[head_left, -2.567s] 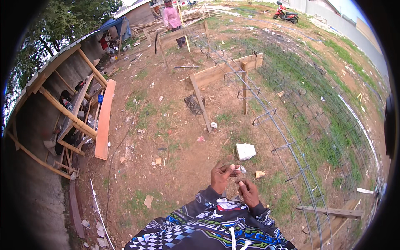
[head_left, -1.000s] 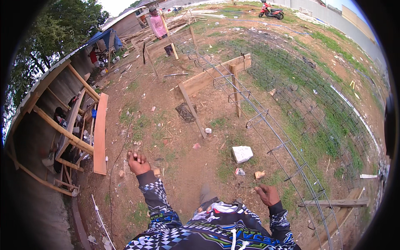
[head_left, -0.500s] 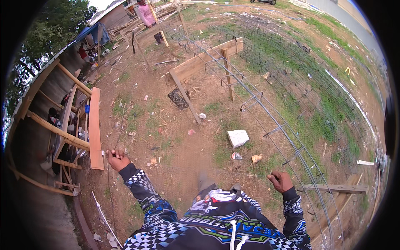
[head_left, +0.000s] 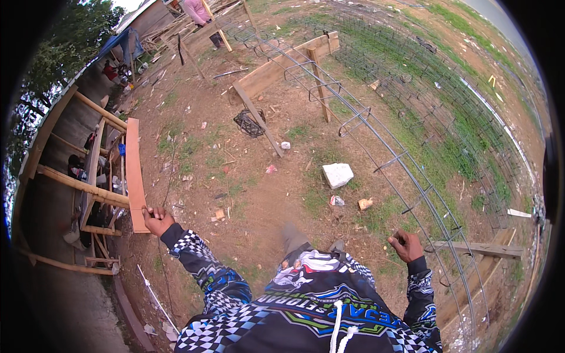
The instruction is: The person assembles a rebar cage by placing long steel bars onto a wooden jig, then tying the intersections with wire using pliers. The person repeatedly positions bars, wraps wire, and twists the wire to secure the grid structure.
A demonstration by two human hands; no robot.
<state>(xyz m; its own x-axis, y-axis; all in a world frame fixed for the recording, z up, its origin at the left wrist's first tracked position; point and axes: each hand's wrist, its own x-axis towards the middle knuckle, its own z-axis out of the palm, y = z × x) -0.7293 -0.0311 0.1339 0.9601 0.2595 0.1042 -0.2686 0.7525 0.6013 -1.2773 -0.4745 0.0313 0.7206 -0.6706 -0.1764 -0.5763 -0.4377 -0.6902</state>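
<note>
My left hand (head_left: 158, 222) is held out to the left with its fingers curled in, and nothing shows in it. In view it overlaps the lower end of a reddish-brown plank (head_left: 135, 176) beside the shelter; whether they touch I cannot tell. Out on the right, my right hand (head_left: 407, 246) is also loosely closed, with no object visible in it. Nearest to it is a long steel rebar cage (head_left: 406, 167) with square stirrups, resting on wooden supports. A grey board (head_left: 482, 249) lies beneath the cage's near end.
A wooden trestle (head_left: 288, 67) stands ahead under the cage. On the dirt lie a white block (head_left: 337, 175), a brown chunk (head_left: 365, 203) and a black wire bundle (head_left: 250, 122). More rebar cages (head_left: 435, 112) cover the grass at right. A person in pink (head_left: 197, 12) stands far off.
The ground and trestle have shifted slightly in view as I move. My left hand has come down and in front of the plank's end; my right hand stays raised beside the cage.
</note>
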